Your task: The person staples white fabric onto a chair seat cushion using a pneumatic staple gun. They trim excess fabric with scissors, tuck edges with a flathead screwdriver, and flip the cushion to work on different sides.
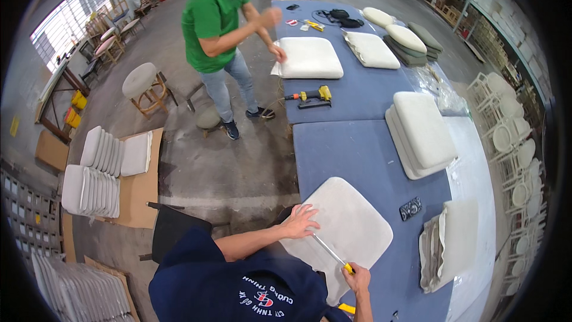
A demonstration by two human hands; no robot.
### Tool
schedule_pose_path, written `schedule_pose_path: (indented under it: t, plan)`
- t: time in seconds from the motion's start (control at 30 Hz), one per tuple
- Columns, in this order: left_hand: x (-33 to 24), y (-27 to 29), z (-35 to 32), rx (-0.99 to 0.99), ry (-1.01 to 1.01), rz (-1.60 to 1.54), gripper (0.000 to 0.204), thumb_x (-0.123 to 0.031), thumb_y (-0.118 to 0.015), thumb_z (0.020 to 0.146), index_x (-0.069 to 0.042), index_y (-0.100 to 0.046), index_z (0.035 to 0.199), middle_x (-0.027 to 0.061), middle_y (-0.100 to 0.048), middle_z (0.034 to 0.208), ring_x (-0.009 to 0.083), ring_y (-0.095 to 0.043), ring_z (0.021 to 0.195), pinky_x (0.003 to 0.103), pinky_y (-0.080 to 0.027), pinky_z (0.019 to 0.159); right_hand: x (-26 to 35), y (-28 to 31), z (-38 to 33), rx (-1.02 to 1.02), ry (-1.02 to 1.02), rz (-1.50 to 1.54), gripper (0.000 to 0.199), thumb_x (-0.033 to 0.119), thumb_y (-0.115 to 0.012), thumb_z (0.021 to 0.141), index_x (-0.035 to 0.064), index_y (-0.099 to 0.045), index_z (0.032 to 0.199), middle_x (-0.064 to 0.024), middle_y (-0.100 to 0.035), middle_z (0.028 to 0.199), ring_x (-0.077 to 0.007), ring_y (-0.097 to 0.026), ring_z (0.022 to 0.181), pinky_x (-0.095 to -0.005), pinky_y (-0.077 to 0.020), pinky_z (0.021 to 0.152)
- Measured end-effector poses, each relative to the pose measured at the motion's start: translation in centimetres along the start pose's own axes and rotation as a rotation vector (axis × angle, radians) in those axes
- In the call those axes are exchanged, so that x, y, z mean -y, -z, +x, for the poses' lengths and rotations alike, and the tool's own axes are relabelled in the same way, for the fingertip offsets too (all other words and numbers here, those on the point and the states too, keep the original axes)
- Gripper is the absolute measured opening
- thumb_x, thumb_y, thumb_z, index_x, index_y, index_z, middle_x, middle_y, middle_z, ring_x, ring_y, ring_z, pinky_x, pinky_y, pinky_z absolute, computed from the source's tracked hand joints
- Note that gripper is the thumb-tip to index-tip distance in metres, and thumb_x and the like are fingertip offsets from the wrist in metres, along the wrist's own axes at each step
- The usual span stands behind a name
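Observation:
A cream seat cushion [357, 226] lies on the near end of the blue-covered table [351, 155]. My left hand [300, 222] rests flat on the cushion's near-left edge with fingers spread. My right hand [358, 275] grips a yellow-handled tool [331, 253]. The tool's thin metal shaft slants across the cushion toward my left hand, and its tip sits close to those fingers. My dark navy shirt fills the bottom of the view.
Across the table a person in a green shirt [214, 18] handles another cushion [310, 56]. Also on the table are a yellow power tool [313, 96], stacked cushions [423, 131], a folded cover [447, 241] and a small black object [410, 209]. On the floor at left are seat pads [107, 167] and a stool [143, 83]. White chairs [512, 137] stand at right.

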State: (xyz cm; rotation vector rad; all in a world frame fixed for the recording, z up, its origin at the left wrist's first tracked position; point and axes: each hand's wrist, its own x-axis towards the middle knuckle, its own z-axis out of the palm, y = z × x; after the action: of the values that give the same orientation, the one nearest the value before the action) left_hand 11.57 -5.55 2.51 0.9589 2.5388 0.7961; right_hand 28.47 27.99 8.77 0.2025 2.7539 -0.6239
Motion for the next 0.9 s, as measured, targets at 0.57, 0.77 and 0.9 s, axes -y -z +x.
schedule_pose_path:
  t: [0.57,0.77,0.9]
  plan:
    - [6.0,5.2,-2.1,-0.005,0.184,0.231,0.086,-0.027,-0.075,0.091,-0.017,-0.036,0.167,0.0262,-0.015,0.176,0.0493,-0.013,0.162,0.065,-0.019,0.127,2.0,-7.3,-11.9,-0.152,-0.382,0.427,0.042,0.031,-0.066,0.103,0.0090,-0.069,0.138,-0.0212,-0.075,0.122,-0.0405,-0.071,0.113,-0.0463,-0.0568,0.095]
    - [-3.2,-0.9,6.1,0.115,-0.158,0.167,0.095,-0.040,-0.079,0.091,-0.024,-0.030,0.170,0.0263,-0.005,0.178,0.0518,-0.002,0.163,0.071,-0.010,0.126,3.6,-7.0,-15.1,-0.382,-0.398,0.424,0.041,0.025,-0.069,0.100,0.0147,-0.069,0.140,-0.0176,-0.074,0.100,-0.0385,-0.072,0.089,-0.0449,-0.0555,0.078]
    - [-5.5,-3.9,8.9,0.177,-0.187,0.173,0.104,-0.049,-0.080,0.087,-0.029,-0.023,0.172,0.0256,0.000,0.178,0.0520,0.006,0.162,0.076,0.000,0.123,4.6,-6.7,-15.5,-0.331,-0.411,0.420,0.041,0.025,-0.070,0.100,0.0192,-0.070,0.140,-0.0144,-0.073,0.094,-0.0385,-0.070,0.085,-0.0454,-0.0551,0.076]
